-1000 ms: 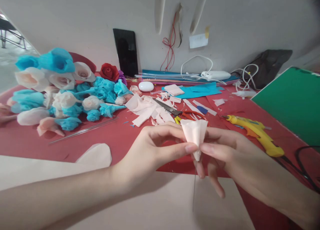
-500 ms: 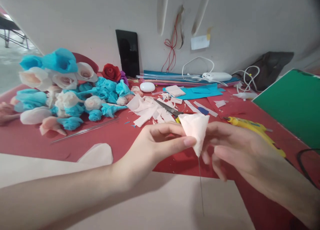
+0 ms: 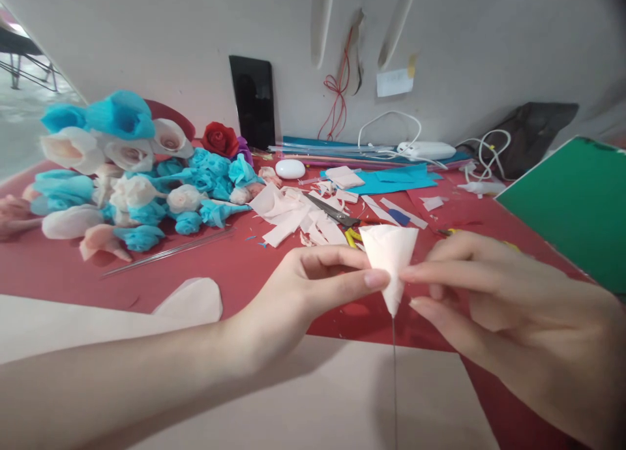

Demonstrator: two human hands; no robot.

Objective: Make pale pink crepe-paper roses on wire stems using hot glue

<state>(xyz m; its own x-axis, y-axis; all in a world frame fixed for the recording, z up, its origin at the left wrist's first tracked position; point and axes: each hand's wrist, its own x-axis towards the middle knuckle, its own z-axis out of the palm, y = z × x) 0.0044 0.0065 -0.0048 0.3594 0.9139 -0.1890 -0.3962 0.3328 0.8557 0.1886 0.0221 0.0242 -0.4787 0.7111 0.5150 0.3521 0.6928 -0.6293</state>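
Note:
A pale pink paper cone [image 3: 391,257] on a thin wire stem [image 3: 394,372] is held up over the table's front edge. My left hand [image 3: 313,293] pinches the cone's left side between thumb and forefinger. My right hand [image 3: 493,313] meets it from the right, forefinger and thumb pressed on the cone's lower tip. The wire hangs straight down from the tip. Behind the cone lie scissors [image 3: 337,216] among pink paper scraps [image 3: 288,212].
A heap of blue, white and pink paper flowers [image 3: 127,176] fills the left of the red table [image 3: 235,267]. A red paper rose [image 3: 218,139], a black phone [image 3: 253,101], blue paper sheets [image 3: 391,179], cables and a green board [image 3: 577,202] lie behind. Pink sheets [image 3: 190,303] lie at the front.
My right hand let go of the cone's base, then came back to pinch it from the right, now covering the yellow glue gun. The cone and wire shifted slightly right.

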